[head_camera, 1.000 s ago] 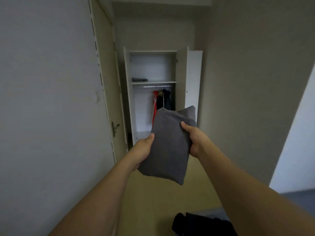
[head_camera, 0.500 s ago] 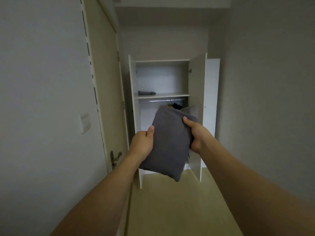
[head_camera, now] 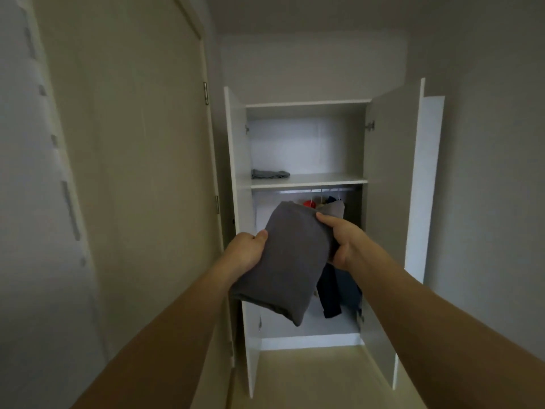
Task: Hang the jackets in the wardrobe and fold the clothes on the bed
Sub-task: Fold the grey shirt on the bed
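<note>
I hold a folded dark grey garment [head_camera: 287, 261] out in front of me with both hands. My left hand [head_camera: 246, 252] grips its left edge, thumb on top. My right hand [head_camera: 342, 242] grips its right edge near the top. Right behind it stands the white wardrobe [head_camera: 306, 180] with both doors open. On its shelf lies another folded grey garment [head_camera: 269, 174]. Jackets hang from the rail below, a red one [head_camera: 309, 203] and a dark blue one [head_camera: 331, 293], mostly hidden by what I hold.
A beige room door [head_camera: 132, 172] stands along the left wall. The wardrobe's left door [head_camera: 240, 202] and right door [head_camera: 392, 202] stick out towards me. Light wooden floor [head_camera: 312, 376] lies between me and the wardrobe.
I have walked closer to the wardrobe, which now fills much more of the view. The bed's edge has dropped out of sight. Both hands keep the same hold on the garment.
</note>
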The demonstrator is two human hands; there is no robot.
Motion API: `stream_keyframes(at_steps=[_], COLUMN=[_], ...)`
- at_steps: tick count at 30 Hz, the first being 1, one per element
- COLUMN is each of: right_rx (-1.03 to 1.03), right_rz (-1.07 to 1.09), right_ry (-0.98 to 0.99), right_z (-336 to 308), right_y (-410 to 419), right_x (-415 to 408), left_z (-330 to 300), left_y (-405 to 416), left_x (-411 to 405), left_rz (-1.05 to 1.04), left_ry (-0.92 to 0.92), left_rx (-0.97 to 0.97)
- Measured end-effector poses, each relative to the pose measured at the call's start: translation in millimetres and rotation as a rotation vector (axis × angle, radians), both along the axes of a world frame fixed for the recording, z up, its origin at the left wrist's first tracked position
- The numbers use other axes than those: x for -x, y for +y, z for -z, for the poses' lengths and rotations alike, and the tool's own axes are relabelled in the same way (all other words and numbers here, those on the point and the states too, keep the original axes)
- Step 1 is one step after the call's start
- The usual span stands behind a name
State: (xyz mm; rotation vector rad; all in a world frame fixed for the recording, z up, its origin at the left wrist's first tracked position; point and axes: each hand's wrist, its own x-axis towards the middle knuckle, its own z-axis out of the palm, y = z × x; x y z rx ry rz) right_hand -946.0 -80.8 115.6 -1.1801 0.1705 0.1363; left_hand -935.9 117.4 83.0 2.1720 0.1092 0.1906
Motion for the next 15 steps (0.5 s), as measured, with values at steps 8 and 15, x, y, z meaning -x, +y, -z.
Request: stream_keyframes(at_steps=[8, 15], right_rx=[0.04, 0.082], right_rz=[0.061, 0.142], right_ry=[-0.004, -0.041], right_z=[-12.6, -43.7], right_y=[20.9, -3.9], right_x=[-259.6, -467.3], left_z=[-21.8, -59.0], left_y=[17.6, -15.8], left_x=[-270.1, -484.0], left_rz=[0.062, 0.2], left_ry=[0.066, 0.011], left_rx=[0.016, -0.034])
